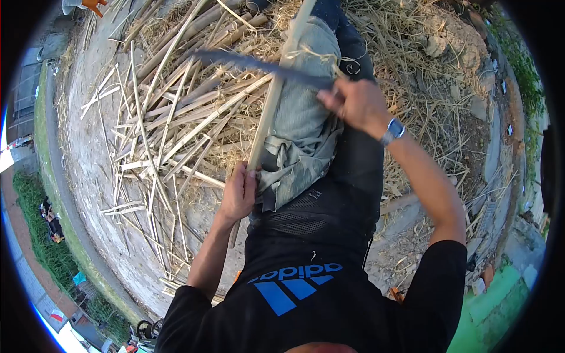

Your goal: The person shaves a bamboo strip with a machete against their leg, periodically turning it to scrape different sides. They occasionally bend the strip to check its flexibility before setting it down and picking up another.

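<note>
My right hand point(356, 106), with a watch at the wrist, is closed on the handle end of a long dark blade point(265, 67). The blade points left and lies across a pale split strip point(272, 106), its outline blurred. My left hand point(240, 191) is wrapped round the lower part of that strip, near my lap. A grey-green cloth point(300, 117) covers my leg beneath the strip. Thin curled shavings lie on the cloth near the blade. Whether the edge touches the strip cannot be made out.
Many split sticks point(170, 129) lie in a loose heap on the ground to the left. Shavings and thin strips point(429, 112) cover the ground to the right, with rubble point(465, 50) beyond. An orange object point(93, 6) stands at the top left.
</note>
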`<state>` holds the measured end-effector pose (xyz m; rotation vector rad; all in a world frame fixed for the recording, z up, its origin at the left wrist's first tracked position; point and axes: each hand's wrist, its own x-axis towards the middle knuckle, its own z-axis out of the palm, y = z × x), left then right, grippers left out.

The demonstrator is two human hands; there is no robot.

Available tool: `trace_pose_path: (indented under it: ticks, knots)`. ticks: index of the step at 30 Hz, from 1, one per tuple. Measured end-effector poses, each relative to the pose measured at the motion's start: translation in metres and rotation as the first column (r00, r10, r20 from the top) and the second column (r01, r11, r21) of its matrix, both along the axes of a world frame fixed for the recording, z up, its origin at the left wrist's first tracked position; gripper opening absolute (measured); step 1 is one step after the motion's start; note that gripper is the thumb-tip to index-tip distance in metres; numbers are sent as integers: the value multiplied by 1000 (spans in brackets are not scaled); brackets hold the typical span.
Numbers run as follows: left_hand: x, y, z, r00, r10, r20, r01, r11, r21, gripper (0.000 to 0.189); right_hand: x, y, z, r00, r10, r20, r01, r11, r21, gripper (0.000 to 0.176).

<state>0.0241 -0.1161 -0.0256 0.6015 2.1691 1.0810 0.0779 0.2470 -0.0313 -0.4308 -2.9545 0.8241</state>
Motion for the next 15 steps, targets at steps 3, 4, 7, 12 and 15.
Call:
trace_pose_path:
  ticks: [3,4,7,12,15]
  knots:
    - [9,-49,-6,999,16,34,-14,998,-59,19,-22,106,-26,945,-326,15,321,937,141,70]
    - [8,-62,-4,1000,2,14,-1,995,-97,20,-30,139,-28,879,-465,106,458,885,81,73]
    - [1,-79,20,1000,-20,-12,18,983,-183,20,-27,190,-30,806,-592,-6,591,804,63,76]
    - [-13,-46,27,996,-1,88,11,993,-115,18,9,103,33,688,-711,-147,461,585,-668,63]
    - [-13,-19,15,989,-124,-82,119,991,-60,12,16,44,48,718,-672,-182,387,603,-697,54]
